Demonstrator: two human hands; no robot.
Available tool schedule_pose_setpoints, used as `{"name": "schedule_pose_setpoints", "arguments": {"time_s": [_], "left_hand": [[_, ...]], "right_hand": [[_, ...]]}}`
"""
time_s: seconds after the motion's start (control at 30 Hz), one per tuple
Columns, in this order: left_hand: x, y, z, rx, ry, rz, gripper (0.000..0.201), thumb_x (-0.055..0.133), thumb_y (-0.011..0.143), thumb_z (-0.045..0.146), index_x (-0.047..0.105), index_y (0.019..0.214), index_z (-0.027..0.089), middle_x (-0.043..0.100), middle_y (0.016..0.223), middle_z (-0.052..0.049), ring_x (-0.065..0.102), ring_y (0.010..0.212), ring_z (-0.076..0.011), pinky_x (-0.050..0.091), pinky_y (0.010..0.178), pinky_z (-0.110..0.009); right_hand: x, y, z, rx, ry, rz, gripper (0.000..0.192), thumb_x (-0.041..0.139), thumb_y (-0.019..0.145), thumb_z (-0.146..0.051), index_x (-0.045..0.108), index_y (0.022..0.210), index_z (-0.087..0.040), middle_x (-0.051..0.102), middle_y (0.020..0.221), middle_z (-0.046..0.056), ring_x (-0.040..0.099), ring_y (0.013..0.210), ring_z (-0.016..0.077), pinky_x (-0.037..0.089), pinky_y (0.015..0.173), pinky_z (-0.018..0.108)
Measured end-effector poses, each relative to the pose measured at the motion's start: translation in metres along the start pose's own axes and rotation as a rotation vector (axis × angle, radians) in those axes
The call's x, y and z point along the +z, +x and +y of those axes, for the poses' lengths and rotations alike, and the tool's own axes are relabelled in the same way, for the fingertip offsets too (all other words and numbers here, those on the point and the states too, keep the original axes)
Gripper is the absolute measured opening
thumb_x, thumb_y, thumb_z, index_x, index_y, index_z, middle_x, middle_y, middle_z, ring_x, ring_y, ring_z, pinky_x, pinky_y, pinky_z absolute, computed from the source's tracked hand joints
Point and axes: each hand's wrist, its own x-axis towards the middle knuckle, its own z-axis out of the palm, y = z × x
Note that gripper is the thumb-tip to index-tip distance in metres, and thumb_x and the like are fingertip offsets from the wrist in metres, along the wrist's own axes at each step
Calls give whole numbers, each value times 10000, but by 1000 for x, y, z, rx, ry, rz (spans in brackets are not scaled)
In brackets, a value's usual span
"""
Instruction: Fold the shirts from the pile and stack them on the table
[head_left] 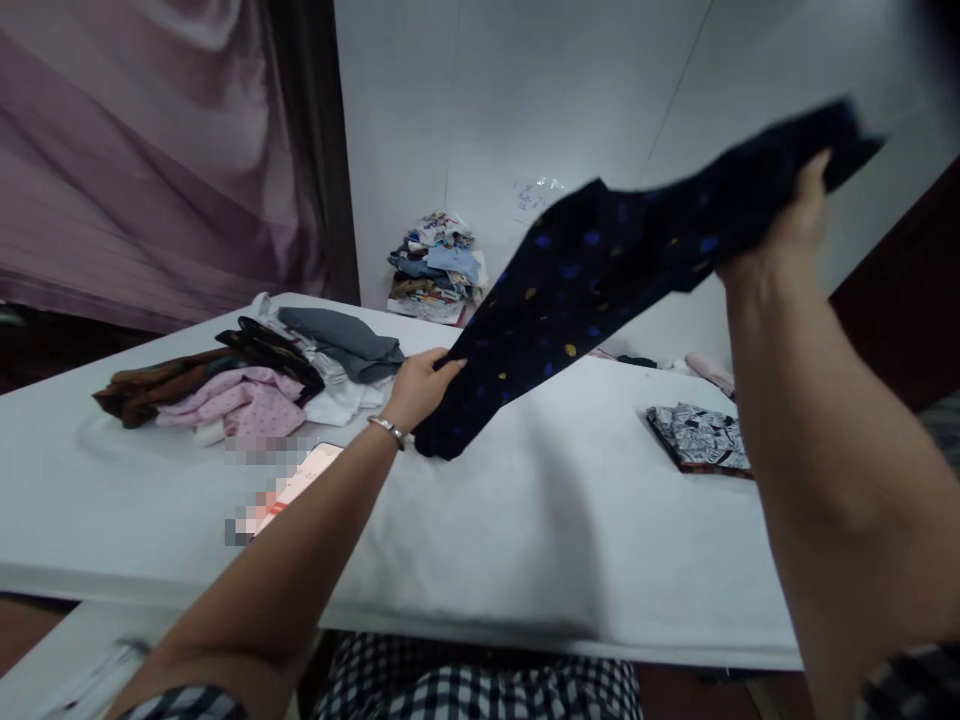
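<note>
A dark navy garment (pixel 577 270) with small blue and gold spots is stretched slantwise above the white table. What kind of garment it is, I cannot make out. My left hand (pixel 424 385) grips its lower left end, close over the tabletop, with thumb and fingers closed on the cloth. Raised high at the upper right, my right hand (pixel 799 215) is closed on the other end, slightly blurred. Part of the cloth hangs past the right hand. A bracelet (pixel 388 431) circles my left wrist.
On the white table (pixel 465 560) lies a loose clothes pile (pixel 240 400) at left, with a phone (pixel 300 480) before it. A folded black-and-white patterned cloth (pixel 701 437) lies at right. Behind stands a tall clothes stack (pixel 435 265) by the wall. A mauve curtain (pixel 150 150) hangs at left.
</note>
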Motion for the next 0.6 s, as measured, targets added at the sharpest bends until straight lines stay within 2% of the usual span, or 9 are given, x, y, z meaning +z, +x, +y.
{"name": "schedule_pose_setpoints", "arguments": {"time_s": [0.1,0.13,0.17,0.27,0.33,0.37,0.47,0.53,0.6], "left_hand": [[-4,11,-7,29,150,-128,365,561,789,505,706,866,179,683,705,-1,585,659,-168,407,602,-259],[1,8,-12,44,217,-204,353,557,797,494,710,869,184,694,729,-10,597,681,-176,415,621,-265],[7,2,-17,66,288,-289,334,552,808,471,715,875,187,708,771,-24,612,719,-186,428,651,-273],[32,-31,-36,190,476,-519,268,508,858,340,723,935,201,728,974,-59,636,906,-213,454,784,-304],[45,-57,-44,314,552,-575,278,461,884,248,720,973,200,704,1101,-73,610,1025,-230,443,874,-346],[50,-69,-46,382,572,-576,293,438,893,213,716,984,196,690,1139,-79,593,1062,-237,430,907,-372],[55,-100,-47,562,557,-617,293,418,899,157,701,968,194,698,1072,-79,595,1007,-231,418,911,-408],[55,-116,-48,644,511,-734,272,422,901,145,687,915,205,702,902,-46,612,861,-198,438,833,-372],[54,-128,-53,660,483,-807,249,436,898,145,671,844,207,675,779,-20,609,758,-177,442,759,-331]], "right_hand": [[-75,-75,32,218,-75,624,435,306,923,-327,647,754,-117,712,701,24,711,694,146,551,701,355],[-96,-109,42,335,-143,795,332,400,924,-281,649,754,-142,709,675,5,698,659,131,560,700,321],[-115,-144,50,496,-201,884,271,455,916,-258,652,756,-163,708,668,-4,687,648,125,567,711,296],[-163,-247,59,813,-322,944,176,535,866,-211,656,743,-176,691,625,19,667,595,174,585,656,321],[-190,-297,52,1005,-367,944,168,549,865,-255,660,756,-192,696,651,20,659,580,162,574,616,278],[-201,-314,45,1036,-376,947,168,550,866,-278,658,764,-200,700,668,20,655,573,154,566,589,260],[-227,-337,19,989,-377,924,167,591,842,-309,597,700,-221,721,748,22,680,649,145,564,600,243],[-236,-337,4,958,-384,914,159,632,807,-287,563,681,-218,732,805,32,695,722,151,571,634,250],[-238,-332,-4,954,-447,907,100,671,760,-244,580,733,-211,735,835,41,696,735,154,568,630,251]]}}
